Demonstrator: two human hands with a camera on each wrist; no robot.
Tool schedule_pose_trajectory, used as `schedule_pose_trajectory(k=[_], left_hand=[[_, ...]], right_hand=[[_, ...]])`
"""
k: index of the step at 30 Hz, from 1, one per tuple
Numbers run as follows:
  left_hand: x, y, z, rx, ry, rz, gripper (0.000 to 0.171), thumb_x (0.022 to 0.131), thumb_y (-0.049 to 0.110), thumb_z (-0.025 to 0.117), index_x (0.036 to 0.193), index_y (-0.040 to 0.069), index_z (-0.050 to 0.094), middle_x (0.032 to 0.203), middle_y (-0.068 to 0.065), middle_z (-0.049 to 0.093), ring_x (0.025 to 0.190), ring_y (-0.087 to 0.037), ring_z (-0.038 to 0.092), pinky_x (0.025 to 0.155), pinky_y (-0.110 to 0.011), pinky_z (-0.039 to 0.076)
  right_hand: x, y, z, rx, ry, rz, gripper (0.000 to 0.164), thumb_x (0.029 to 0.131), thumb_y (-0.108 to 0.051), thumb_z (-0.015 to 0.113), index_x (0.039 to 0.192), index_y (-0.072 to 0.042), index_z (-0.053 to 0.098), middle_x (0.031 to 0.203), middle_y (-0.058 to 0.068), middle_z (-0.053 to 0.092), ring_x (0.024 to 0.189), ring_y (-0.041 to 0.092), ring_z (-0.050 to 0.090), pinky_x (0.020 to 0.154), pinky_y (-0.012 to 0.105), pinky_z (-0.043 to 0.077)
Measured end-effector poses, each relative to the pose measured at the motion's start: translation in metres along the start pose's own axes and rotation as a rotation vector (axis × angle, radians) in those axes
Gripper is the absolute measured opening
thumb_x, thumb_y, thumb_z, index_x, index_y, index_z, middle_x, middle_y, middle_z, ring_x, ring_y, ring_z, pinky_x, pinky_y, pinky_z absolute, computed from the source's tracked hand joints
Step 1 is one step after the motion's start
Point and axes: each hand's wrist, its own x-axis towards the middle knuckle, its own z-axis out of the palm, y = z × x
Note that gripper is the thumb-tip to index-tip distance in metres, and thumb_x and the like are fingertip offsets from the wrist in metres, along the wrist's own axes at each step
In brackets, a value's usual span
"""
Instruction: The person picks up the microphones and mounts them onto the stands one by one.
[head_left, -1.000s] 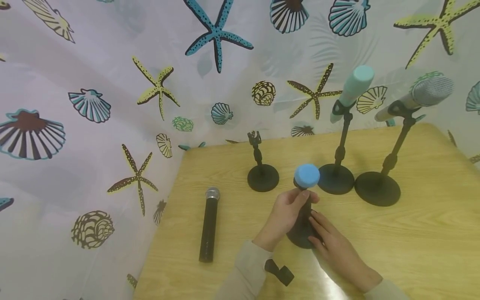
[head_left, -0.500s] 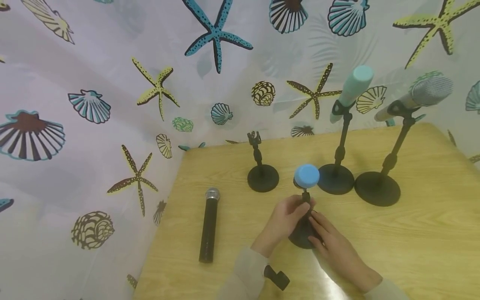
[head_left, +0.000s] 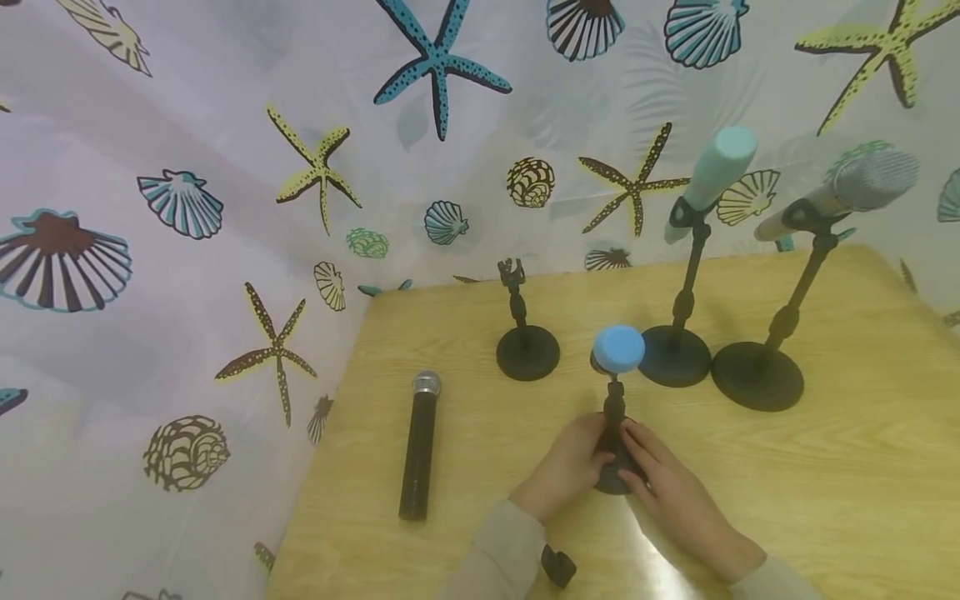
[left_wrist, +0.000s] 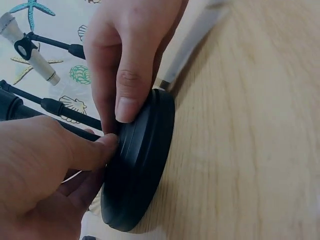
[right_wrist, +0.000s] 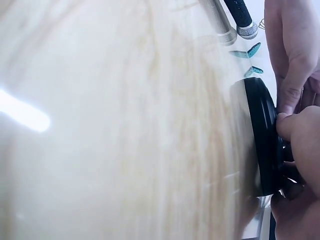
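Note:
A short black microphone stand [head_left: 615, 405] stands upright on the table before me, topped by a microphone with a blue head [head_left: 618, 348]. My left hand [head_left: 572, 467] holds the stand low down, its thumb on the round black base [left_wrist: 139, 155] in the left wrist view. From the other side my right hand [head_left: 678, 500] grips the same lower part, the thumb resting on the base top. The two hands meet close around the foot of the pole, which hides some fingertips. In the right wrist view the base [right_wrist: 264, 137] sits at the right edge.
A black microphone with silver head [head_left: 420, 454] lies at the left. Behind stands a bare microphone stand [head_left: 528, 353]. Two taller stands hold a mint-green microphone [head_left: 722, 167] and a silver one [head_left: 873, 179]. A patterned cloth [head_left: 450, 125] hangs behind the wooden table [head_left: 847, 500].
My left hand has slid down from the upper pole, just under the blue head, to the base. The right hand stays nearly where it was.

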Motion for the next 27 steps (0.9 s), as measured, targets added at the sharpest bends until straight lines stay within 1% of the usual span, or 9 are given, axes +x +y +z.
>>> schedule_pose_trajectory(k=[4, 6, 9, 12, 15, 19, 22, 24, 27], left_hand=[[-0.002, 0.0, -0.002, 0.018, -0.044, -0.015, 0.047, 0.091, 0.02, 0.07, 0.135, 0.011, 0.054, 0.136, -0.005, 0.061, 0.131, -0.019, 0.053, 0.112, -0.028, 0.043], [-0.003, 0.001, -0.004, 0.001, -0.064, -0.025, 0.053, 0.091, 0.024, 0.071, 0.139, 0.013, 0.052, 0.14, -0.003, 0.058, 0.135, -0.018, 0.05, 0.114, -0.028, 0.041], [-0.006, 0.001, -0.007, 0.027, -0.082, -0.028, 0.056, 0.091, 0.026, 0.069, 0.141, 0.011, 0.05, 0.143, -0.005, 0.055, 0.135, -0.018, 0.05, 0.113, -0.027, 0.042], [-0.007, 0.001, -0.008, 0.09, -0.077, -0.01, 0.053, 0.093, 0.026, 0.067, 0.14, 0.008, 0.051, 0.14, -0.006, 0.056, 0.133, -0.018, 0.052, 0.111, -0.026, 0.044], [-0.006, 0.002, -0.008, 0.106, -0.062, 0.002, 0.043, 0.098, 0.024, 0.062, 0.137, 0.009, 0.053, 0.136, -0.005, 0.059, 0.13, -0.016, 0.054, 0.109, -0.025, 0.045], [-0.004, 0.005, -0.009, -0.052, -0.02, -0.011, 0.032, 0.103, 0.025, 0.052, 0.132, 0.012, 0.057, 0.129, -0.001, 0.064, 0.123, -0.012, 0.059, 0.103, -0.021, 0.048], [-0.003, 0.008, -0.013, -0.189, 0.031, 0.01, 0.032, 0.104, 0.027, 0.048, 0.131, 0.011, 0.058, 0.128, -0.001, 0.066, 0.12, -0.01, 0.061, 0.1, -0.018, 0.049], [-0.003, 0.01, -0.015, -0.234, 0.061, 0.031, 0.033, 0.104, 0.028, 0.047, 0.13, 0.01, 0.058, 0.127, -0.003, 0.067, 0.12, -0.01, 0.062, 0.1, -0.017, 0.049], [-0.003, 0.013, -0.017, -0.329, 0.099, 0.025, 0.033, 0.104, 0.028, 0.048, 0.13, 0.011, 0.056, 0.126, -0.003, 0.067, 0.119, -0.008, 0.062, 0.1, -0.017, 0.049]], right_hand=[[0.0, -0.001, 0.0, -0.019, -0.011, 0.01, 0.059, 0.082, -0.01, 0.078, 0.133, 0.009, 0.055, 0.145, 0.022, 0.049, 0.126, 0.041, 0.054, 0.114, 0.024, 0.03], [-0.001, -0.001, 0.0, -0.024, -0.012, 0.016, 0.058, 0.083, -0.011, 0.077, 0.133, 0.009, 0.055, 0.145, 0.021, 0.049, 0.127, 0.04, 0.054, 0.113, 0.027, 0.033], [-0.001, -0.001, 0.001, -0.014, -0.012, 0.014, 0.058, 0.085, -0.012, 0.076, 0.134, 0.009, 0.055, 0.145, 0.022, 0.048, 0.127, 0.042, 0.053, 0.117, 0.015, 0.02], [-0.001, -0.001, 0.002, -0.004, -0.008, 0.009, 0.058, 0.084, -0.011, 0.076, 0.134, 0.009, 0.054, 0.145, 0.023, 0.048, 0.126, 0.043, 0.052, 0.113, 0.003, 0.004], [-0.001, 0.001, 0.002, -0.006, -0.006, 0.013, 0.06, 0.083, -0.01, 0.077, 0.134, 0.009, 0.054, 0.145, 0.023, 0.048, 0.127, 0.042, 0.053, 0.113, 0.003, 0.003], [-0.002, 0.001, 0.002, 0.002, -0.014, 0.007, 0.059, 0.083, -0.01, 0.077, 0.134, 0.01, 0.054, 0.146, 0.023, 0.047, 0.126, 0.043, 0.053, 0.113, 0.003, 0.003], [-0.002, 0.001, 0.001, 0.013, -0.003, -0.005, 0.059, 0.081, -0.007, 0.078, 0.132, 0.011, 0.055, 0.145, 0.024, 0.047, 0.125, 0.045, 0.053, 0.114, 0.003, 0.003], [-0.002, 0.002, 0.001, 0.016, 0.011, -0.008, 0.06, 0.078, -0.005, 0.079, 0.131, 0.012, 0.056, 0.145, 0.024, 0.048, 0.124, 0.045, 0.053, 0.114, 0.003, 0.003], [-0.001, 0.002, 0.001, 0.026, 0.012, -0.007, 0.062, 0.078, -0.004, 0.079, 0.133, 0.01, 0.055, 0.146, 0.024, 0.047, 0.125, 0.045, 0.053, 0.115, 0.004, 0.005]])
